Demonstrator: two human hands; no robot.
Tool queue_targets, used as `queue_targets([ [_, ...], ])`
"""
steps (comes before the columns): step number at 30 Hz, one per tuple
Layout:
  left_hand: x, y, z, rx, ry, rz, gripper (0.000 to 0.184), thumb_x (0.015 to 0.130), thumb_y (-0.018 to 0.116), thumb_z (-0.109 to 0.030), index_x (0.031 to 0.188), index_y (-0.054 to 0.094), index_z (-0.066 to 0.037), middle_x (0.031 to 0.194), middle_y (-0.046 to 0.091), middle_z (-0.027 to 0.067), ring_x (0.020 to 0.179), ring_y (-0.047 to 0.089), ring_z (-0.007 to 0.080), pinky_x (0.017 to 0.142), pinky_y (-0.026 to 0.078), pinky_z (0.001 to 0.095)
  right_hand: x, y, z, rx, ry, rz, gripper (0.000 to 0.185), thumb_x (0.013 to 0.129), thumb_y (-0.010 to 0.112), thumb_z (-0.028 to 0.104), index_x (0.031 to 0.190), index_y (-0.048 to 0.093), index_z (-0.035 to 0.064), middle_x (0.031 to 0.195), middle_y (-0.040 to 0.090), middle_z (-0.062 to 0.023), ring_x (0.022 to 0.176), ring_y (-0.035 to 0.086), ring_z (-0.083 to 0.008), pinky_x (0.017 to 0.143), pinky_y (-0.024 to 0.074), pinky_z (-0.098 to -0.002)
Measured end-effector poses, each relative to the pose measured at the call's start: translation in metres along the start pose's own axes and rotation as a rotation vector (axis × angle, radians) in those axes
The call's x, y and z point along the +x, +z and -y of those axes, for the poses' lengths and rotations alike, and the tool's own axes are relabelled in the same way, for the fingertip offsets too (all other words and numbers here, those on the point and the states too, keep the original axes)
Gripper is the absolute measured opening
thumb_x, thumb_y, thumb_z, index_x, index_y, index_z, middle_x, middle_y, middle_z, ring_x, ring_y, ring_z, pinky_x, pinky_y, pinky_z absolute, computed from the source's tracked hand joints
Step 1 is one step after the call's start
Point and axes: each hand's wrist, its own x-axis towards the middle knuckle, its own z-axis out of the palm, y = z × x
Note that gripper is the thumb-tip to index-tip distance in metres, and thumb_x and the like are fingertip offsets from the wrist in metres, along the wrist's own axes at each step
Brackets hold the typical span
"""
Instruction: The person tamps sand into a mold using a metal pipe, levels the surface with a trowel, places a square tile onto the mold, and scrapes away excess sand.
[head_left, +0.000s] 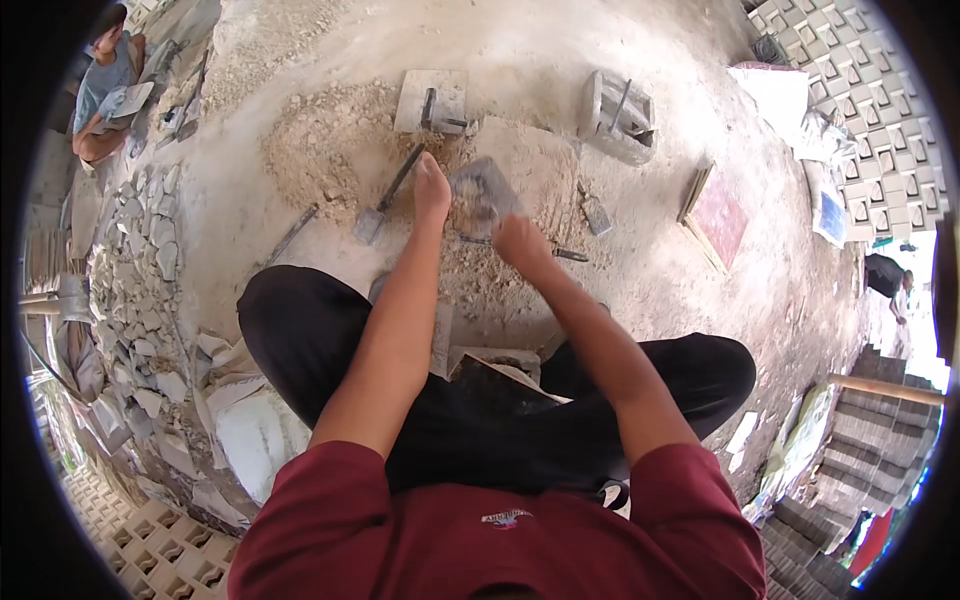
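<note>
A flat grey plate (pixel 484 190), dusty and smeared in its middle, is between my hands above the pale, powdery ground. My left hand (pixel 432 190) is closed at the plate's left edge, thumb uppermost. My right hand (pixel 521 243), slightly blurred, is curled at the plate's lower right corner; what its fingers hold is hidden. A dark bar (pixel 571 256) shows just beyond that hand. Left of my left hand lies a long-handled tool with a flat metal blade (pixel 368 226). A small trowel-like tool (pixel 597 215) lies to the right.
Ahead are a pale square slab (pixel 415 100) with a dark tool on it and a grey block-shaped mould (pixel 618 118). Loose soil (pixel 320 150) and broken stones (pixel 135 270) lie leftward. A reddish board (pixel 718 218) is at right. Two people are farther off.
</note>
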Motion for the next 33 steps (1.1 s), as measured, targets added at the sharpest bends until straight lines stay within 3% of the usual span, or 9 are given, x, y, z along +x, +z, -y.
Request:
queue_targets([
  [5, -0.002, 0.013, 0.029, 0.127, -0.044, 0.129, 0.076, 0.097, 0.02, -0.06, 0.141, 0.037, -0.001, 0.14, 0.044, 0.0252, 0.132, 0.037, 0.0407, 0.109, 0.03, 0.0436, 0.039, -0.008, -0.017, -0.035, 0.016, 0.013, 0.035, 0.089, 0.05, 0.026, 0.084, 0.068, -0.0044, 0.085, 0.065, -0.0303, 0.083, 0.065, -0.0449, 0.076, 0.0536, -0.05],
  [11, -0.019, 0.007, 0.012, 0.215, 0.204, 0.307, 0.07, 0.099, 0.021, -0.053, 0.138, 0.04, 0.001, 0.135, 0.048, 0.026, 0.131, 0.04, 0.0398, 0.108, 0.032, 0.043, 0.087, -0.025, -0.024, 0.085, 0.218, -0.152, 0.029, 0.083, 0.051, 0.018, 0.088, 0.069, -0.0036, 0.09, 0.065, -0.0312, 0.086, 0.065, -0.0447, 0.077, 0.0534, -0.0489],
  [15, -0.011, 0.017, 0.011, 0.286, 0.235, 0.269, 0.069, 0.099, 0.026, -0.052, 0.137, 0.04, 0.004, 0.137, 0.045, 0.0284, 0.129, 0.041, 0.041, 0.108, 0.031, 0.0436, 0.013, -0.006, -0.026, -0.004, 0.155, -0.068, 0.032, 0.084, 0.052, 0.023, 0.083, 0.069, -0.0043, 0.086, 0.064, -0.0318, 0.084, 0.064, -0.046, 0.077, 0.0525, -0.05],
  [18, -0.008, 0.043, 0.025, 0.408, 0.374, 0.183, 0.068, 0.099, 0.028, -0.049, 0.137, 0.039, 0.006, 0.138, 0.042, 0.029, 0.131, 0.039, 0.0406, 0.109, 0.03, 0.0455, -0.007, -0.027, -0.054, 0.092, 0.357, -0.224, 0.028, 0.085, 0.051, 0.018, 0.082, 0.07, -0.0029, 0.087, 0.067, -0.0269, 0.092, 0.066, -0.039, 0.079, 0.0522, -0.0478],
  [20, -0.012, 0.056, 0.02, 0.502, 0.467, 0.112, 0.067, 0.099, 0.029, -0.048, 0.137, 0.039, 0.007, 0.139, 0.041, 0.0291, 0.132, 0.038, 0.0399, 0.11, 0.029, 0.0465, 0.0, -0.028, -0.125, -0.011, 0.128, -0.254, 0.035, 0.088, 0.051, 0.025, 0.079, 0.069, -0.0034, 0.087, 0.067, -0.0264, 0.089, 0.066, -0.0397, 0.077, 0.0515, -0.048],
  [21, -0.02, 0.063, 0.002, 0.595, 0.546, 0.137, 0.064, 0.099, 0.031, -0.045, 0.137, 0.04, 0.005, 0.139, 0.042, 0.028, 0.132, 0.038, 0.0387, 0.11, 0.028, 0.0471, -0.004, -0.046, -0.125, 0.295, 0.497, -0.365, 0.042, 0.09, 0.051, 0.032, 0.081, 0.068, -0.0044, 0.087, 0.066, -0.0273, 0.088, 0.065, -0.0415, 0.075, 0.0508, -0.0479],
  [22, -0.027, 0.072, -0.012, 0.689, 0.624, 0.161, 0.061, 0.099, 0.032, -0.043, 0.136, 0.041, 0.004, 0.139, 0.043, 0.027, 0.133, 0.037, 0.0374, 0.111, 0.027, 0.0477, -0.012, -0.056, -0.141, 0.287, 0.56, -0.364, 0.046, 0.091, 0.051, 0.037, 0.082, 0.067, -0.0059, 0.086, 0.066, -0.0281, 0.087, 0.064, -0.0444, 0.076, 0.0507, -0.048],
  [25, -0.056, 0.105, -0.028, 0.567, 0.905, 0.314, 0.052, 0.097, 0.038, -0.035, 0.133, 0.045, 0.002, 0.135, 0.047, 0.024, 0.13, 0.04, 0.0349, 0.111, 0.026, 0.0468, -0.034, -0.049, -0.212, 0.265, 0.633, -0.418, 0.047, 0.087, 0.061, 0.04, 0.084, 0.065, -0.0065, 0.079, 0.066, -0.0273, 0.077, 0.068, -0.0379, 0.068, 0.0539, -0.0433],
  [33, -0.134, 0.201, -0.027, 0.385, 1.132, 0.675, 0.038, 0.088, 0.053, -0.017, 0.123, 0.053, -0.003, 0.122, 0.056, 0.0206, 0.119, 0.049, 0.0352, 0.105, 0.033, 0.0454, -0.108, 0.028, -0.311, 0.205, 0.86, -0.454, 0.033, 0.085, 0.066, 0.029, 0.084, 0.066, -0.0044, 0.081, 0.067, -0.0246, 0.081, 0.066, -0.0399, 0.074, 0.0514, -0.0453],
])
